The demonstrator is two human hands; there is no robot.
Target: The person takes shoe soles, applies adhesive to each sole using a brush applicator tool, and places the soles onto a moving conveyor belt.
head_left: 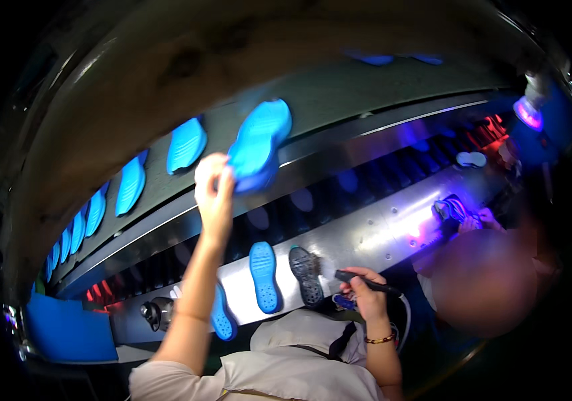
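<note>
My left hand is raised at the conveyor's near edge, fingers closed on the lower end of a bright blue shoe sole. Motion blurs that sole; a second layer may lie under it. In my right hand is a black-handled brush, its pale, blurred bristles beside a dark shoe sole. I cannot tell whether they touch. The dark sole lies on a metal ledge. To its left is one blue sole, and another blue sole is partly hidden by my left forearm.
Several blue soles line the conveyor belt. Dark soles stand in the recess below it. Left are a metal container and a blue box. At right, a co-worker's hands hold a shoe near a purple lamp.
</note>
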